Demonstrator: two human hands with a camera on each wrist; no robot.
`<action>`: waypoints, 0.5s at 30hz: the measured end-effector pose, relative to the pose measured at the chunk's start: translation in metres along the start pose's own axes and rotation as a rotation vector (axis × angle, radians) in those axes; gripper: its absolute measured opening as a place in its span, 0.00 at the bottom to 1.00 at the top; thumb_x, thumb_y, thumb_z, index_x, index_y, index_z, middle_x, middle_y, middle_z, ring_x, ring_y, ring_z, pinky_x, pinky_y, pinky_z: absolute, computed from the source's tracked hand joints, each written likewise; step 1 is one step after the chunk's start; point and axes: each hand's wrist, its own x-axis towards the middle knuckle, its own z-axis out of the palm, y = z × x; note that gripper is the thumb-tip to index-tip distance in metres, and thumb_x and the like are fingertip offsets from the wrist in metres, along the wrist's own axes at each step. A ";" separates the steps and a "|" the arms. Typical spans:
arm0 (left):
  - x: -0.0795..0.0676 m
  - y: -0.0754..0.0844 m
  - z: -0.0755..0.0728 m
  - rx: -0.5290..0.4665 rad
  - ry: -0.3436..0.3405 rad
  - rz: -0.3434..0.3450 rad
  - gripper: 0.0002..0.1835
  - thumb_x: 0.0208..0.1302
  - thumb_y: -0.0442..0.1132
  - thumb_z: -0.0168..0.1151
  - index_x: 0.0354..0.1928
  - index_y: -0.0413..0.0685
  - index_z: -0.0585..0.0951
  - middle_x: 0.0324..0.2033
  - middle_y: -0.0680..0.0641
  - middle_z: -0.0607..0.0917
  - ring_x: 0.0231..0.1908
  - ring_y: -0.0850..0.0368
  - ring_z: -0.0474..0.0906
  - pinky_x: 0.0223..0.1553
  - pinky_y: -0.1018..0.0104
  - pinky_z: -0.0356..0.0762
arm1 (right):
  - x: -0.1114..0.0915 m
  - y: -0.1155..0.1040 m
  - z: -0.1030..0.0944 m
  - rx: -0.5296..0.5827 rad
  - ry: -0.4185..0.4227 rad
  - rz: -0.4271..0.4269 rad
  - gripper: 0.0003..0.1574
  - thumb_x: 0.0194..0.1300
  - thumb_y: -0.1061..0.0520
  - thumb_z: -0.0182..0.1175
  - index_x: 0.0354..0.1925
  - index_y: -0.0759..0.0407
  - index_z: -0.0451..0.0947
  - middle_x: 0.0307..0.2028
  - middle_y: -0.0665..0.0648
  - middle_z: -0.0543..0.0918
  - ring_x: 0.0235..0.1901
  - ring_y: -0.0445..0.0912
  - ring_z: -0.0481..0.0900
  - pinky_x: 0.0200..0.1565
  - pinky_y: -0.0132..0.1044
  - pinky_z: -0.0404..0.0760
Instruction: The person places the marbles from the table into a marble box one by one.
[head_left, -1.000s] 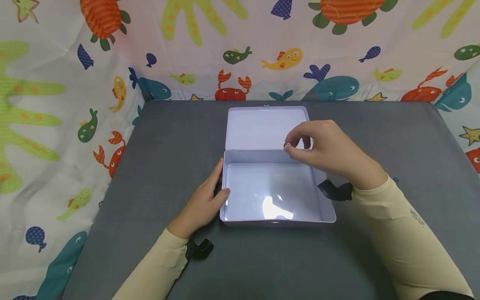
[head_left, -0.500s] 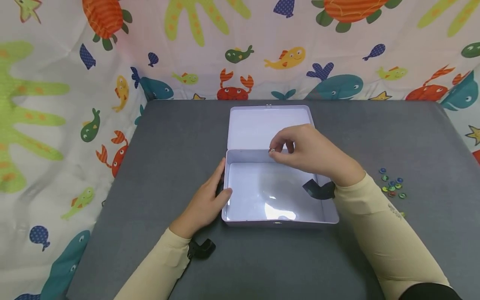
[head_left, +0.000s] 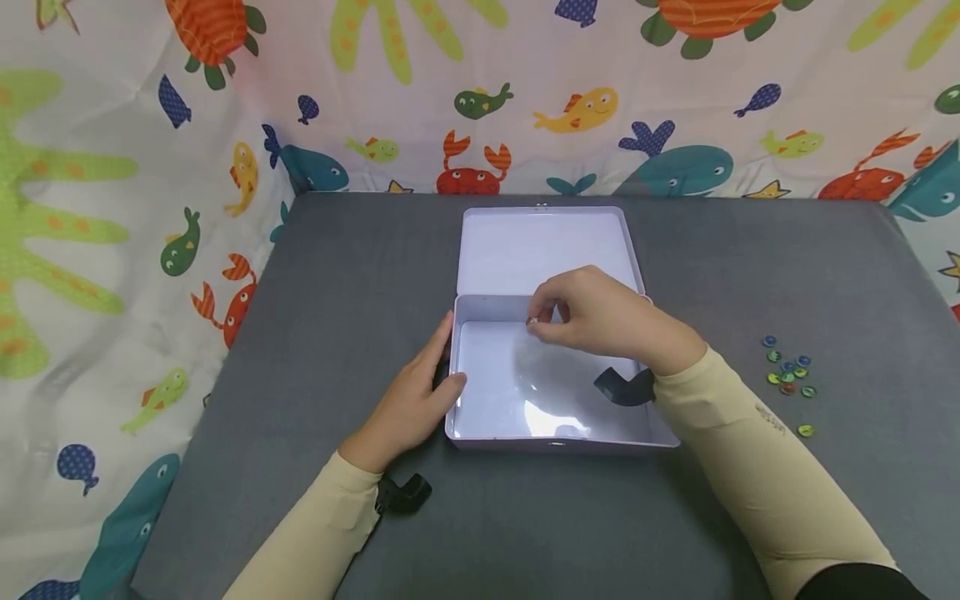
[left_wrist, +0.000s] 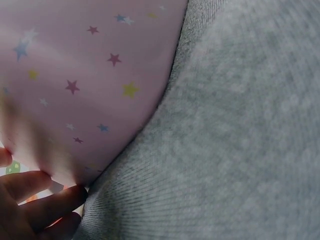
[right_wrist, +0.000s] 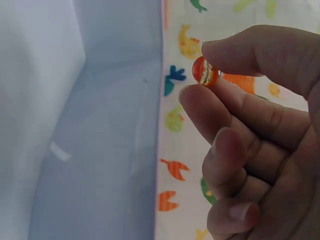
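A shallow metal box (head_left: 564,446), pale inside and printed with small stars outside, lies with its hinged lid (head_left: 543,242) folded back. My left hand (head_left: 405,408) rests along the box's left wall, fingers straight, thumb tip over the rim. In the left wrist view its fingers (left_wrist: 30,185) touch the star-printed wall. Over the back part of the box, my right hand (head_left: 600,317) pinches a small orange bead (right_wrist: 200,70) with a gold glittery band between thumb and fingertips. The box floor beneath shows glare and the hand's shadow.
Several small blue, green, yellow and red beads (head_left: 787,367) lie on the grey table (head_left: 862,275) to the right of the box. One yellow-green bead (head_left: 806,431) sits nearer the front. A sea-animal cloth (head_left: 405,125) hangs around the table's back and sides.
My right hand has moved left and toward me, from the box's back right over its interior, still pinching the bead. The beads on the table have come into view. The left hand stays put.
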 end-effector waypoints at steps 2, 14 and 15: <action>0.000 0.000 0.000 -0.001 0.003 0.004 0.43 0.75 0.49 0.51 0.86 0.67 0.44 0.83 0.55 0.54 0.78 0.52 0.60 0.74 0.41 0.62 | 0.002 0.001 0.003 -0.012 -0.013 -0.015 0.02 0.63 0.59 0.73 0.37 0.53 0.90 0.28 0.46 0.86 0.25 0.44 0.75 0.30 0.38 0.77; 0.001 -0.002 0.000 0.002 -0.009 -0.033 0.43 0.75 0.51 0.51 0.84 0.77 0.42 0.82 0.57 0.53 0.78 0.53 0.59 0.74 0.40 0.62 | 0.011 0.007 0.019 -0.113 -0.151 0.015 0.04 0.64 0.60 0.70 0.32 0.52 0.88 0.27 0.45 0.85 0.32 0.42 0.80 0.41 0.41 0.82; 0.001 -0.002 0.001 0.003 -0.009 -0.034 0.43 0.75 0.51 0.50 0.84 0.77 0.42 0.83 0.58 0.53 0.78 0.53 0.59 0.74 0.40 0.62 | 0.012 0.008 0.021 -0.125 -0.161 0.026 0.04 0.64 0.60 0.69 0.32 0.52 0.88 0.28 0.45 0.85 0.32 0.42 0.80 0.41 0.42 0.82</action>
